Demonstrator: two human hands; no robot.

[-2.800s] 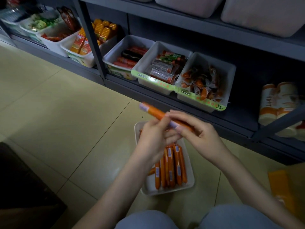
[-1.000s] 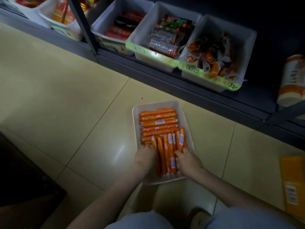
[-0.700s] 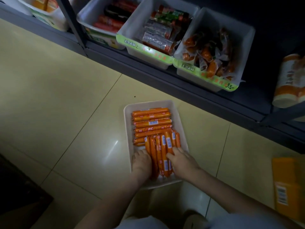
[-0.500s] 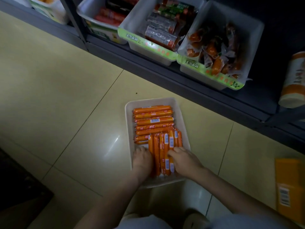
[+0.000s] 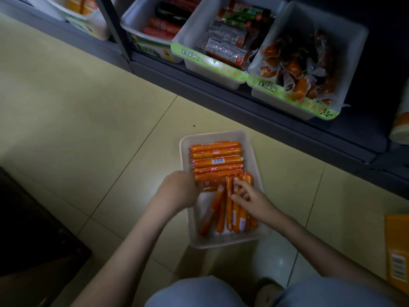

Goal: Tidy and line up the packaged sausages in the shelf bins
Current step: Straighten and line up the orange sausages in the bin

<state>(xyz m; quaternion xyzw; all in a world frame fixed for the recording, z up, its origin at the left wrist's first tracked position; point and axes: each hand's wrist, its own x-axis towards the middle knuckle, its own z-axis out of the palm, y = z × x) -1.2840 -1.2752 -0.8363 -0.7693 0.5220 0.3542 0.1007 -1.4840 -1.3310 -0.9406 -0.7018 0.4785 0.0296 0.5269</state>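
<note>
Pale tiled floor [image 5: 88,107] extends under and to all sides of the fingers. A dark shelf [image 5: 276,129] runs well beyond the fingers, carrying three white shelf bins: left bin [image 5: 132,16] with red and dark packs, middle bin [image 5: 192,29] with clear-wrapped packs, right bin [image 5: 345,41] with loose clear-wrapped orange sausages in no order. A white tray [image 5: 221,243] sits on the floor directly beneath the fingers, apart from the shelf. An orange package [image 5: 396,251] lies on the floor well to the right of the fingers. In the tray, a crosswise row of orange sausages [image 5: 215,160] is stacked neatly just beyond the fingers; a lengthwise group of sausages [image 5: 229,209] lies under and nearer than the right fingers, its leftmost pieces slanted out of line. The left hand [image 5: 179,191] is at the tray's left rim, its fingers against the left ends of the crosswise row; blur prevents telling whether they grip or only touch. The right hand [image 5: 252,200] rests on the lengthwise group, fingers [image 5: 238,183] spread and lying on the far ends of those sausages
</note>
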